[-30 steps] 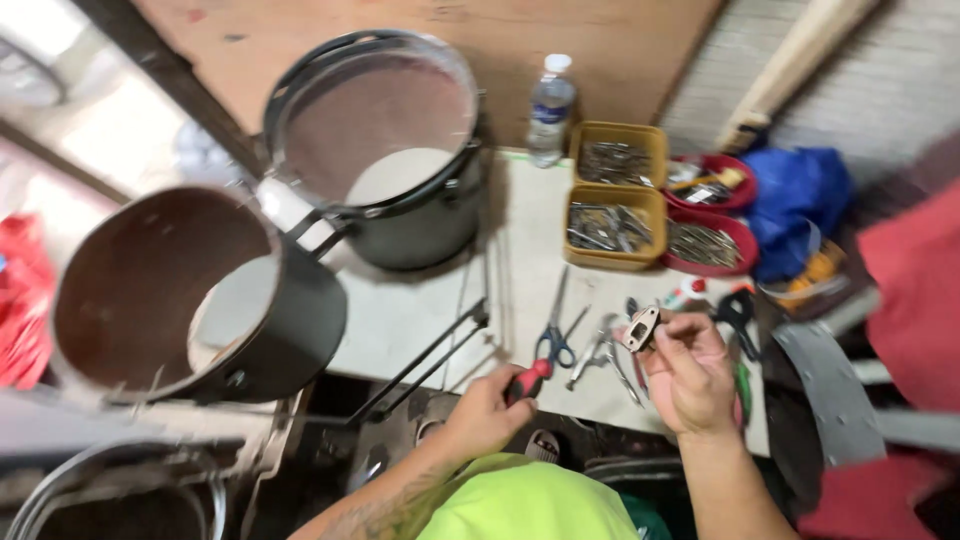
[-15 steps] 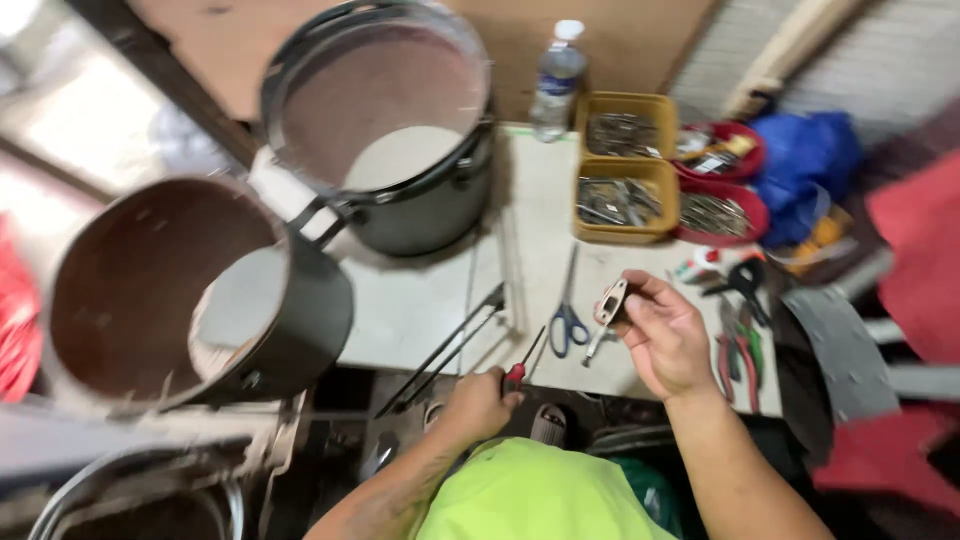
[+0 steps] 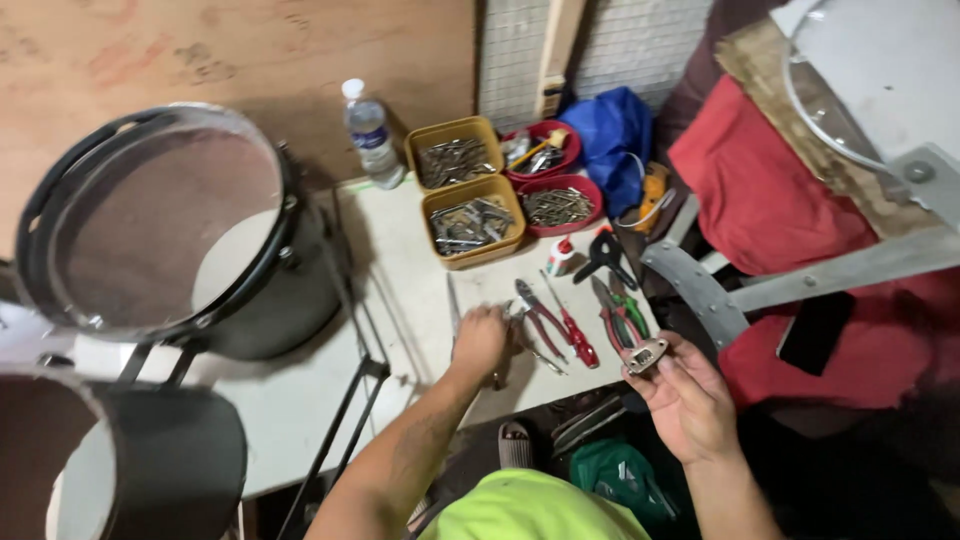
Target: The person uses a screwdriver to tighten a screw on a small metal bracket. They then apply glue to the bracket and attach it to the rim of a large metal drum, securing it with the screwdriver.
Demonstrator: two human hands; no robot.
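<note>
A dark drum shell point(image 3: 130, 480) is cut off at the lower left; a second drum point(image 3: 170, 230), ringed by a black hoop, is tipped on the white table point(image 3: 300, 400). Two yellow trays point(image 3: 470, 225) and two red bowls point(image 3: 555, 205) are filled with small metal hardware, too fine to identify. The left hand point(image 3: 482, 340) is curled over tools on the table; what is gripped cannot be told. Red-handled pliers point(image 3: 560, 330) lie beside. A small metal bracket point(image 3: 645, 353) is pinched in the right hand point(image 3: 690, 400), just past the table's edge.
</note>
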